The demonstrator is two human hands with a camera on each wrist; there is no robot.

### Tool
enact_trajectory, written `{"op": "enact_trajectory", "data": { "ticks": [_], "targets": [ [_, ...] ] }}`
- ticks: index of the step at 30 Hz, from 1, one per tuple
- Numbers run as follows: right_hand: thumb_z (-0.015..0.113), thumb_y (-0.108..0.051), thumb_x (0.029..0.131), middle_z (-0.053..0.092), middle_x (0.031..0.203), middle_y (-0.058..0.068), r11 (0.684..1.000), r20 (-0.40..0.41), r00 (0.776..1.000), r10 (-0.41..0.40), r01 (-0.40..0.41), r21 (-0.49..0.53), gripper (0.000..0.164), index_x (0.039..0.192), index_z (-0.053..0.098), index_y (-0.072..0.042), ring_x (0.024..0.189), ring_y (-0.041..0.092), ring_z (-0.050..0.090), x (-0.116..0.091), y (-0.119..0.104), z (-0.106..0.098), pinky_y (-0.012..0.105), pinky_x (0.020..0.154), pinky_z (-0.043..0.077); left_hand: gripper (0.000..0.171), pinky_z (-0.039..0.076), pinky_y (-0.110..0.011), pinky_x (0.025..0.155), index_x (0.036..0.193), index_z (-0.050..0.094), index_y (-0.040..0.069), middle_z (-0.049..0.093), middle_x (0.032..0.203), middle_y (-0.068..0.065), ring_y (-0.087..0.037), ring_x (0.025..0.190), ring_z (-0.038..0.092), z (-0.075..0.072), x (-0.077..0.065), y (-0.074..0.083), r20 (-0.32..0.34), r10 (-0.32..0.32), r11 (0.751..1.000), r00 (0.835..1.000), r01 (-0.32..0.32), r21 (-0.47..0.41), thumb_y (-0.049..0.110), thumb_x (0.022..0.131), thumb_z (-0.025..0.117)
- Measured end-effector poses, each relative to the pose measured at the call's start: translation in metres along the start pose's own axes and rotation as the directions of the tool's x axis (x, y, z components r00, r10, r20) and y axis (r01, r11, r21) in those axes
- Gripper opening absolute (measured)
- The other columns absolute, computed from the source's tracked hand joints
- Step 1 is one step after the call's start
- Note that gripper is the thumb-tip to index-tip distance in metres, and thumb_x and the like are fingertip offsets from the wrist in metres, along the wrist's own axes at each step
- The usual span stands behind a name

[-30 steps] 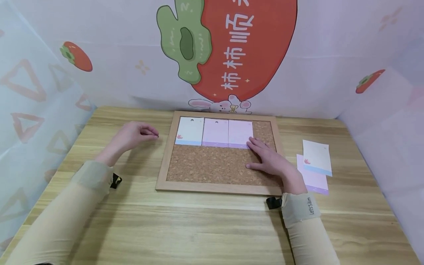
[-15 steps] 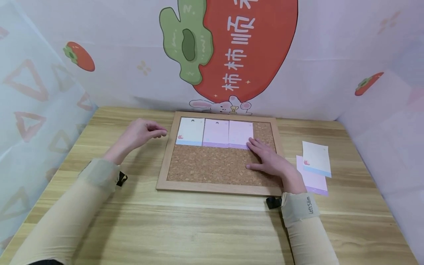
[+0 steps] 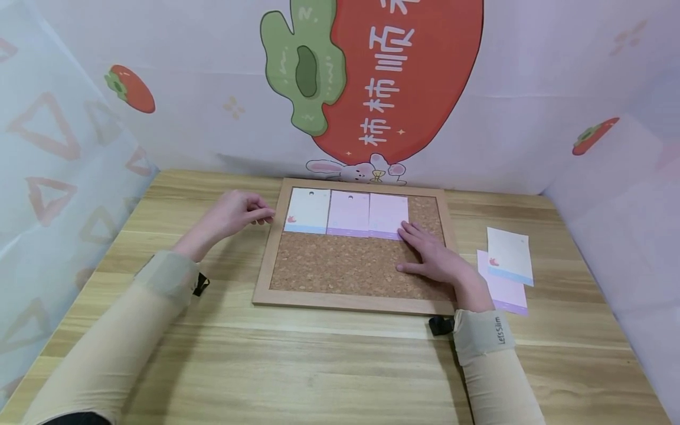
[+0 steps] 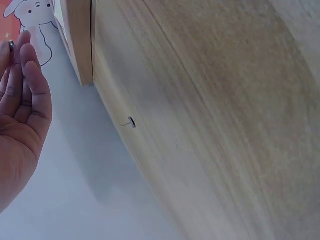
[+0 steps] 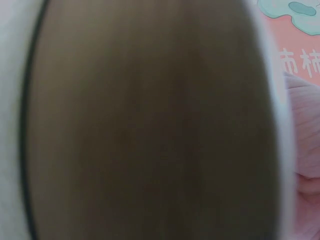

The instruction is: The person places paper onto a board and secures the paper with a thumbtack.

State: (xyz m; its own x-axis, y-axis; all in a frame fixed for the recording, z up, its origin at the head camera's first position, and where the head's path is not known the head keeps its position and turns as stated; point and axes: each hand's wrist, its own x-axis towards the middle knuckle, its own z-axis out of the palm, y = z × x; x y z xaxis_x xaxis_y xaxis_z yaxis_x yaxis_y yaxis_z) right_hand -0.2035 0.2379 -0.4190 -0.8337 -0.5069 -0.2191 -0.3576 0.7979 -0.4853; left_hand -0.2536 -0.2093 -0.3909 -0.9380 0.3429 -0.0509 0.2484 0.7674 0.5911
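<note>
Pinching a tiny round metal pin (image 4: 11,46), our left hand (image 3: 234,214) sits left of centre; our right hand (image 3: 432,258), spread, touches a rectangular pink-and-purple paper card (image 3: 388,211) on the wood-framed cork board (image 3: 340,262), centre frame!

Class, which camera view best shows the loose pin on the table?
The left wrist view: the pin shows both head and spike there. It cannot be made out in the head or right wrist view.
</note>
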Motion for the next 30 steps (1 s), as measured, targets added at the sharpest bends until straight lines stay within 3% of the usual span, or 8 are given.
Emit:
{"op": "enact_trajectory", "data": {
  "ticks": [13,21,30],
  "targets": [
    [0.070,-0.039,0.092,0.014,0.168,0.015,1.000,-0.005,1.000,-0.013,0.013,0.009,0.087,0.159,0.024,-0.007,0.156,0.040,0.004,0.000,0.001,0.000,0.064,0.123,0.010,0.015,0.056,-0.034,0.078,0.099,0.072,0.012,0.078,0.094,-0.006,-0.022,0.087,0.072,0.009,0.013,0.019,0.022,-0.021,0.996,1.000,0.023,-0.083,0.025,0.098,0.065],
    [0.070,-0.040,0.092,0.013,0.169,0.015,1.000,-0.004,1.000,-0.019,0.019,0.019,0.087,0.159,0.023,-0.007,0.156,0.040,0.004,0.000,0.000,0.001,0.064,0.123,0.009,0.012,0.056,-0.032,0.083,0.098,0.070,0.010,0.078,0.094,-0.007,-0.023,0.089,0.074,0.017,0.018,0.034,0.038,0.031,0.990,0.999,-0.025,-0.138,0.020,0.099,0.064],
    [0.069,-0.042,0.093,0.013,0.169,0.015,1.000,-0.004,1.000,-0.015,0.015,0.022,0.087,0.159,0.023,-0.008,0.156,0.041,0.004,0.000,0.000,0.000,0.065,0.122,0.009,0.012,0.056,-0.032,0.073,0.098,0.074,0.010,0.076,0.094,-0.014,-0.024,0.078,0.067,0.025,0.031,0.060,0.040,0.080,0.985,0.996,-0.073,-0.153,0.021,0.094,0.071]
  ]
}}
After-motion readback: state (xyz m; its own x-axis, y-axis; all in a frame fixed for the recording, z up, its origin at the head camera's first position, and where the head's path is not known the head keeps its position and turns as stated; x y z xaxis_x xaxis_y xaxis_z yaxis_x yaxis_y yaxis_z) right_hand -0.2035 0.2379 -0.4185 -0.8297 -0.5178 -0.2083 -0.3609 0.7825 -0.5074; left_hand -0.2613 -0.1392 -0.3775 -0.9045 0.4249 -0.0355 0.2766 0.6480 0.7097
